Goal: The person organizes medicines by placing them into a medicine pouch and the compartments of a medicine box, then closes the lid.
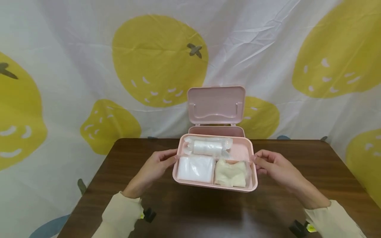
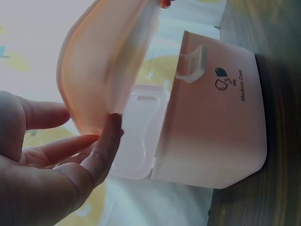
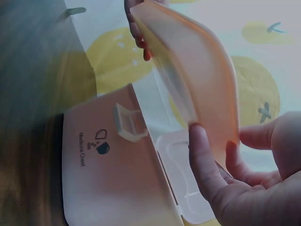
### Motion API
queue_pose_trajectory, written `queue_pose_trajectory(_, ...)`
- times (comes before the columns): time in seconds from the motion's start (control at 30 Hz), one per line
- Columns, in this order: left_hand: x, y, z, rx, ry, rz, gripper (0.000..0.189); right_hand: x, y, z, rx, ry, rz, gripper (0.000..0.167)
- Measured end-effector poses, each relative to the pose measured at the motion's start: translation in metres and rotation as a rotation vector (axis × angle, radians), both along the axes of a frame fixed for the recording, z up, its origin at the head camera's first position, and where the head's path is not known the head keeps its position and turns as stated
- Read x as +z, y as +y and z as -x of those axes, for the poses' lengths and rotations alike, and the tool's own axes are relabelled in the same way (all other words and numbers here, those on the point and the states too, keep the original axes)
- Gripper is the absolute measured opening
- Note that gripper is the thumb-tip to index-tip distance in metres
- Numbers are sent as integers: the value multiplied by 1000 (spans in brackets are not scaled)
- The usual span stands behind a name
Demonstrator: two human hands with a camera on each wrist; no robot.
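My left hand [image 1: 154, 168] and right hand [image 1: 278, 170] hold a shallow pink tray [image 1: 241, 150] between them, each pinching one short end with thumb and fingers. In the tray's back compartment lies a white roll in a clear wrapper [image 1: 207, 147]. A flat white wrapped packet [image 1: 195, 169] fills the front left section, and a cream-coloured cloth bundle in clear wrap [image 1: 230, 173] the front right. Both wrist views show the tray raised above the pink medicine chest [image 2: 211, 127]. The chest's lid [image 1: 216, 105] stands open at the back, while the tray hides most of its inside from above.
The chest stands on a dark brown wooden table [image 1: 148, 211], near its back edge. Behind hangs a white curtain [image 1: 89, 49] with large yellow fruit prints. A pale latch [image 2: 194, 66] juts from the chest's front.
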State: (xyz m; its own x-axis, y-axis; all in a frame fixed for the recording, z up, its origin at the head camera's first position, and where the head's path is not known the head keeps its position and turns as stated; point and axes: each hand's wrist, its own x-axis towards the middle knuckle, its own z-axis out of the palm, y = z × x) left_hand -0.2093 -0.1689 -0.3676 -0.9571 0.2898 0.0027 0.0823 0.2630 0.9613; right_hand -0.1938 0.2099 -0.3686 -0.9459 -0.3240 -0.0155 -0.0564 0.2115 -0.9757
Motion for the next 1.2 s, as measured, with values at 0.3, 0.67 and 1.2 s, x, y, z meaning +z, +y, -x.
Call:
queue_pose_trajectory(0.3,-3,12,31,145,-15,-89,37,0,-7,31,-151,18,97,32)
queue_pose_trajectory(0.67,-7,23,59,203,-29,-164,39,2,-14,64,-306,31,96,65)
queue_pose_trajectory(1.2,-27,32,87,276,-64,-156,42,-14,-22,89,-398,84,-105,55)
